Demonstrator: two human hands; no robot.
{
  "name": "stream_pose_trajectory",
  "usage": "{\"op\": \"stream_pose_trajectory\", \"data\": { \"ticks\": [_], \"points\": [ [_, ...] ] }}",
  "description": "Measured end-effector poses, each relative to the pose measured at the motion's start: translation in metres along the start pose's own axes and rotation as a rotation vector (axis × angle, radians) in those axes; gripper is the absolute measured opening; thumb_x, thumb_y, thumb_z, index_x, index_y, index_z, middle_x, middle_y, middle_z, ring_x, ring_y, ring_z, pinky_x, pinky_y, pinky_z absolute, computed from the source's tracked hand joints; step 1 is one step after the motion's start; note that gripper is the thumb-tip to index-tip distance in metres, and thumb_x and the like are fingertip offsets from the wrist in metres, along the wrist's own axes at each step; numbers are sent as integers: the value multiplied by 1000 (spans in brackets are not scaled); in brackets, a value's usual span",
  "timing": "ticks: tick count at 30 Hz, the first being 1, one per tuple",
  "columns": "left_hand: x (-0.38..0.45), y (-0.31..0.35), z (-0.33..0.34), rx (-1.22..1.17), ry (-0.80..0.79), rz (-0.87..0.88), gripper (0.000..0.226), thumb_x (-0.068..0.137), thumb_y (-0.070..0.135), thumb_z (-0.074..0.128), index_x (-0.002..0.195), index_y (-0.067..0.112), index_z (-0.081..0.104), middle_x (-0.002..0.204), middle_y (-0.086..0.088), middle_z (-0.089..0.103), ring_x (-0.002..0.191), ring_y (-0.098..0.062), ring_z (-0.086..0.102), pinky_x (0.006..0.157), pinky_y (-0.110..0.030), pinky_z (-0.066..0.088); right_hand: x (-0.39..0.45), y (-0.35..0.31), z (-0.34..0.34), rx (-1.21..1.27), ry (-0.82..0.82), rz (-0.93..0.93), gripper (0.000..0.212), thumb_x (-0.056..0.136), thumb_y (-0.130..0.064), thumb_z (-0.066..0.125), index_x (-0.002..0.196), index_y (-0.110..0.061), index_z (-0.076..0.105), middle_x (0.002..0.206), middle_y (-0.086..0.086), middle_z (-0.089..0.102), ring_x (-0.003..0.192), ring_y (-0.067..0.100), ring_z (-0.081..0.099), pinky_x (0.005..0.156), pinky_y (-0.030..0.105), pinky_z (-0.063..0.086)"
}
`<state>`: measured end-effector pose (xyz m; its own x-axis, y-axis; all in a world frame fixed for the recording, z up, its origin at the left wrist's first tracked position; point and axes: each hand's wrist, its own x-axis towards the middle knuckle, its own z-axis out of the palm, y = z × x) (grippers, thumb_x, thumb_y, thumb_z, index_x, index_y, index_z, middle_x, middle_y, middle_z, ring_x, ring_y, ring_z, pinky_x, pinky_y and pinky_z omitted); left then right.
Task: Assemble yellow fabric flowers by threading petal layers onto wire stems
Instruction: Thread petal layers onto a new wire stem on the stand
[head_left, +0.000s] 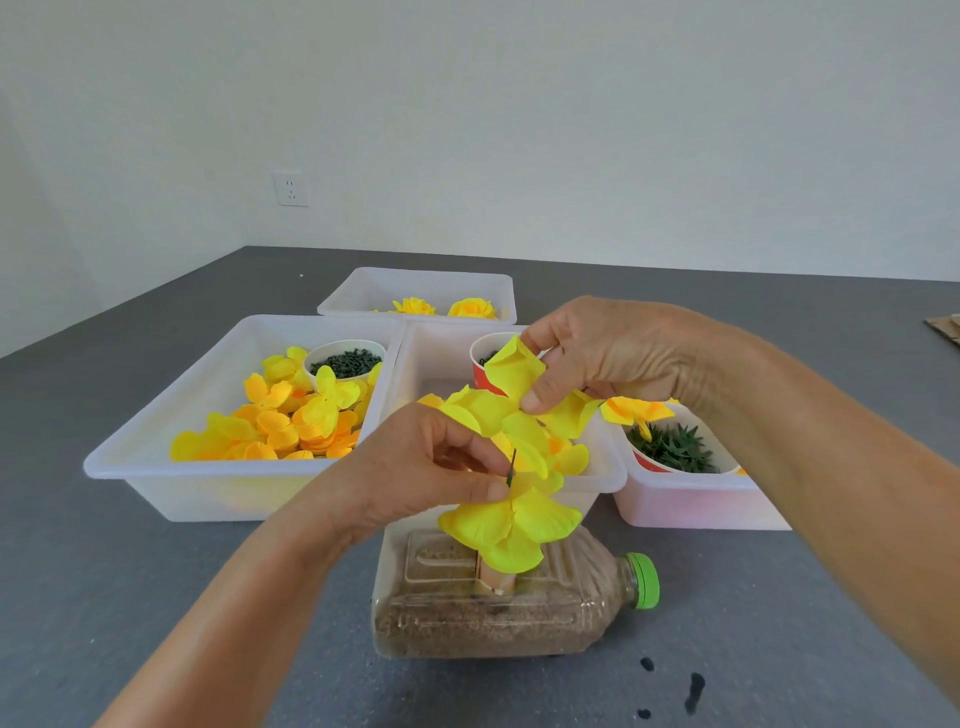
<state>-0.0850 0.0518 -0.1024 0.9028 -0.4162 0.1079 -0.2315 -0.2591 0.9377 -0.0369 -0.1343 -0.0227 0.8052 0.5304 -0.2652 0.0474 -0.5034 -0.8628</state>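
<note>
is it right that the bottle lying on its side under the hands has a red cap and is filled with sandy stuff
Not quite: in the head view the bottle does lie on its side below the hands, filled with sandy brown material, but its cap is green, not red.

A plain white wall (519, 104) fills the upper half of the view, lit evenly by soft light. 1 white wall socket (291, 189) sits low on it at the left. Below, a dark grey table top (130, 322) runs back to meet the wall. A few black spots (693, 688) mark the surface near the front right.
</note>
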Motion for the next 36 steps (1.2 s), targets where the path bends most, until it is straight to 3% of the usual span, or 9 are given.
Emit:
{"op": "stream_pose_trajectory", "data": {
  "ticks": [4,8,12,15,18,23,27,32,36],
  "points": [
    [-1,0,0,54,15,-17,17,76,-2,70,93,-4,71,95,-17,71,96,-33,65,93,-46,50,-1,0,0,24,-17,12,34,74,13,65,107,6,63,94,20,69,73,29,67,72,40,57],
    [1,4,-6,-33,179,-22,15,86,-1,59,95,2,71,96,-18,71,91,-25,67,89,-46,50,-1,0,0,47,-36,11,37,75,13,62,112,7,60,104,24,66,83,33,65,77,43,55],
    [5,19,-11,-197,383,-65,33,93,35,49,91,12,72,97,-13,72,87,-29,67,89,-42,53,-1,0,0,50,-54,7,34,77,13,61,111,6,60,103,20,68,84,33,65,78,42,55],
    [2,34,-10,-211,347,-87,48,63,62,59,77,18,73,86,-10,74,78,-24,68,74,-35,57,-1,1,-1,58,-64,-1,30,77,13,60,105,3,63,98,18,69,82,29,66,77,40,56],
    [1,41,-3,-161,281,-70,40,54,47,72,78,15,71,82,-8,72,70,-19,65,69,-32,55,0,2,-1,99,-92,-6,28,78,15,58,102,1,64,89,13,71,75,25,69,73,37,58],
    [7,36,2,-244,298,-128,28,71,5,73,97,2,66,88,-14,68,68,-21,63,62,-28,55,1,10,2,200,-91,-19,24,80,13,55,93,-5,65,78,8,69,65,18,68,62,30,57],
    [8,33,5,-291,286,-173,14,75,2,70,86,11,68,80,-8,69,62,-15,64,54,-22,53,3,20,7,277,-69,3,23,83,4,54,96,-12,63,81,5,66,67,16,64,65,29,54],
    [8,33,7,-316,258,-202,14,78,3,67,88,13,69,76,-6,69,61,-14,63,52,-22,50,3,30,11,398,-67,31,20,85,-2,52,95,-15,65,75,-1,70,63,11,66,61,24,55],
    [9,35,7,-379,238,-228,9,76,9,70,85,10,68,69,-7,66,53,-15,63,50,-21,51,1,33,10,457,-134,4,26,71,-4,58,94,-15,64,75,-2,70,65,10,66,56,23,53]
  ]
}}
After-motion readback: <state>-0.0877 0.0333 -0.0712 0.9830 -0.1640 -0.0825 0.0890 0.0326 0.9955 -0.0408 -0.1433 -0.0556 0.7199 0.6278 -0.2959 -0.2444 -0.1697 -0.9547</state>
